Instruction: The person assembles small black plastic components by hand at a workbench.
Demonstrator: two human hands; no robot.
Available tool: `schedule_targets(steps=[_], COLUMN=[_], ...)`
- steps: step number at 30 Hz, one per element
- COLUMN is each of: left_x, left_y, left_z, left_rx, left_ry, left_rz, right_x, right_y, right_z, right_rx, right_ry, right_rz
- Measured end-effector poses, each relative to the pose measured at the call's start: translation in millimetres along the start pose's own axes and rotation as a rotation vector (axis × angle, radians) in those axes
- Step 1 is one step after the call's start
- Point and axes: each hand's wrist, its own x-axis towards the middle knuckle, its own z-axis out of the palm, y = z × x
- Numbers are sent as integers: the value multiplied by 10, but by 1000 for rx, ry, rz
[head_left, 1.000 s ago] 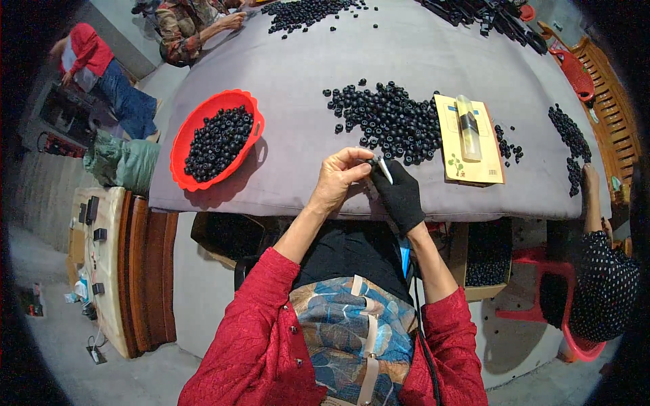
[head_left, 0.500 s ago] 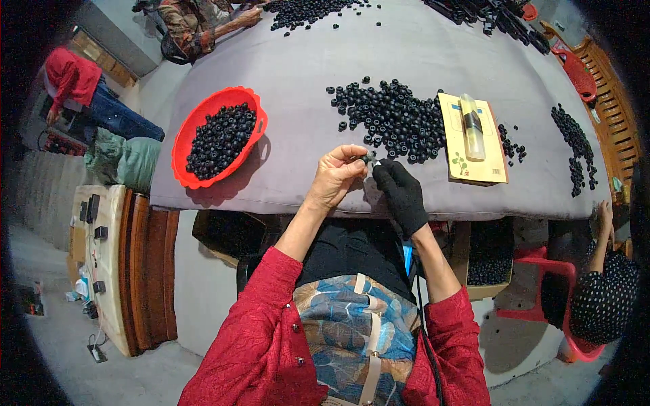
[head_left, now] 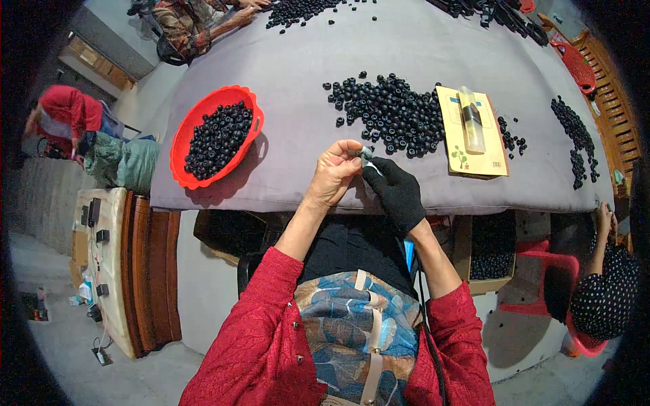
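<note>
Above the near edge of the table, my bare left hand pinches a small dark round part between thumb and fingertips. My right hand, in a black glove, is closed right beside it on a small pale thing, mostly hidden by the fingers, that meets the part. Just beyond my hands spreads a pile of black ring-shaped parts. Left of them stands a red scalloped bowl holding many of the same parts.
A yellow booklet with a clear, dark-banded tube lies right of the pile. Further parts lie at the table's right side. Across the table a person's hand is near another pile. Someone sits by a red stool.
My hands stay together and have shifted slightly, the gloved one turning a little round the part. At the far left, the person in red has moved and now bends by the green sack.
</note>
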Motion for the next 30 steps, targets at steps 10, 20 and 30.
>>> schedule_targets(steps=[10,20,30], left_x=[-6,-7,-17], left_y=[-7,-8,-2], left_z=[-27,-17,3], left_rx=[-5,-13,19], left_ry=[3,-10,21], left_rz=[-3,-12,7], right_x=[4,5,14], right_y=[-51,-44,-41], right_z=[0,-7,14], right_rx=[1,-30,-64], right_ry=[-24,-25,-14], right_rz=[72,66,23])
